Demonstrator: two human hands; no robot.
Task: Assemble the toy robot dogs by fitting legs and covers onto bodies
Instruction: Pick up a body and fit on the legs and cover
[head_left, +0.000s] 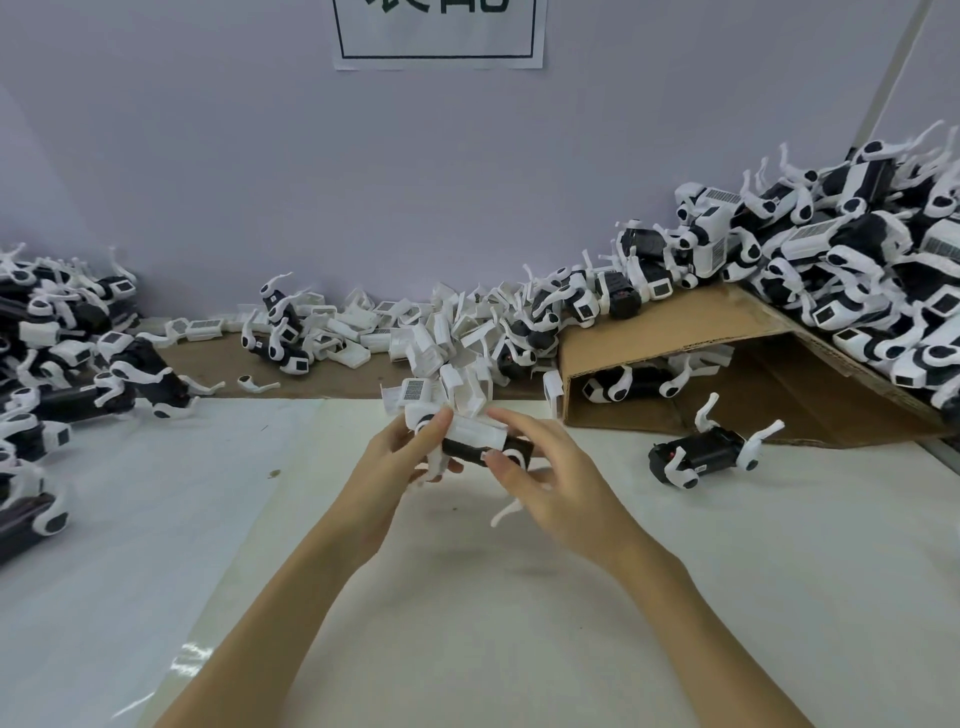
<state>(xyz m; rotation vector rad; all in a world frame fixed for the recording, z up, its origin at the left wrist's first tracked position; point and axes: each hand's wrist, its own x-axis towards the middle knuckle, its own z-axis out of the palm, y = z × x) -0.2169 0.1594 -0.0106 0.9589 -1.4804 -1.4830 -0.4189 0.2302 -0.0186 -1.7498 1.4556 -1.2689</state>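
Both my hands hold one toy dog above the white table (467, 597). Its black body (464, 449) has white legs, and one leg (506, 512) hangs down below my right hand. My left hand (402, 457) grips the body's left end, thumb up by a white cover (478, 432) lying on top of the body. My right hand (540, 467) holds the body's right end, its fingers over the cover. A heap of loose white covers (441, 338) lies just behind the hands. Another black body with white legs (709, 453) lies on the table to the right.
A pile of assembled dogs (857, 260) rests on a slanted cardboard sheet (675, 322) at the right. More dogs (57, 364) are heaped at the left edge. A lilac wall with a paper sign (439, 31) closes the back.
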